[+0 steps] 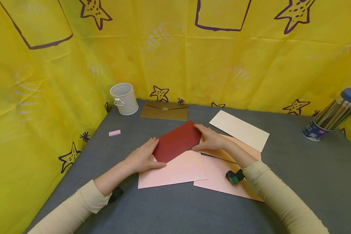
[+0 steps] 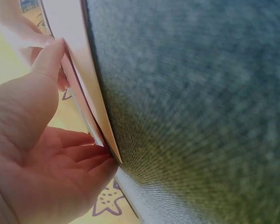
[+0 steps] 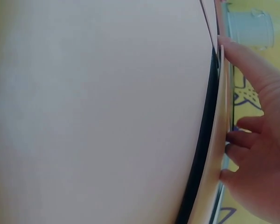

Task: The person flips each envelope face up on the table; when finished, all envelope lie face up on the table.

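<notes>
Left grip [image 1: 143,158] holds red paper [image 1: 177,141] above grey table [image 1: 158,208] (yellow backdrop [image 1: 190,65]).

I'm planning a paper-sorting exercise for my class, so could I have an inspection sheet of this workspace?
Surface: grey table, looks flat.
Job's things: red paper, partly over the left pink paper; also the right pink paper, peach paper, white paper and gold envelope.
Clutter: white bucket and pink eraser at left; tub of pencils at far right.
Hands: left hand touches the red paper's left end; right hand, its right end.
Cables: nothing seen.
Surroundings: yellow patterned cloth behind and at the sides.
</notes>
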Motion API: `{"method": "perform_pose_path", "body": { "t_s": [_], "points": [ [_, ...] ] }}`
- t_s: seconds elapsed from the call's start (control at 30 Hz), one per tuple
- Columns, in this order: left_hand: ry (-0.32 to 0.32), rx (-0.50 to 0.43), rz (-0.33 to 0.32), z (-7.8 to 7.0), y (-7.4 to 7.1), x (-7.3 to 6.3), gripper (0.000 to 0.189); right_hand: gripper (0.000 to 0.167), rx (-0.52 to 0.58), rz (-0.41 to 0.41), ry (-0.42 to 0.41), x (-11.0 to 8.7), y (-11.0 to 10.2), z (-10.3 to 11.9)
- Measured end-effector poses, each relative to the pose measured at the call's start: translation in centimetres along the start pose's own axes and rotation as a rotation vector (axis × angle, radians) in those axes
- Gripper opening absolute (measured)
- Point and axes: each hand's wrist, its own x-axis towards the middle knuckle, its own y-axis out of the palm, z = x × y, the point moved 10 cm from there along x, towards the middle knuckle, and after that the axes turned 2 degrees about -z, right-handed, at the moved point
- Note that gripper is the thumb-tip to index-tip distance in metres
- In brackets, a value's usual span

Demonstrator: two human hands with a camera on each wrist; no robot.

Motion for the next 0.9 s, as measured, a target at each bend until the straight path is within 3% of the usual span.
{"method": "perform_pose_path", "body": {
  "t_s": [0.3, 0.47, 0.67, 0.9],
  "points": [
    [0.028, 0.053, -0.004, -0.2, -0.14, 0.05, 0.096, 0.098, -0.026, 0.005, 0.006, 0.09, 0.0, -0.03],
    [0.037, 0.082, 0.015, -0.03, -0.03, 0.05, 0.101, 0.098, -0.083, -0.004, 0.004, 0.2, -0.05, -0.06],
    [0.057, 0.024, 0.052, 0.13, 0.22, -0.11, 0.112, 0.094, -0.177, -0.037, -0.01, 0.21, -0.29, 0.29],
    [0.074, -0.041, 0.089, 0.33, 0.28, -0.17, 0.11, 0.092, -0.178, -0.049, 0.002, 0.06, -0.22, 0.71]
  ]
}}
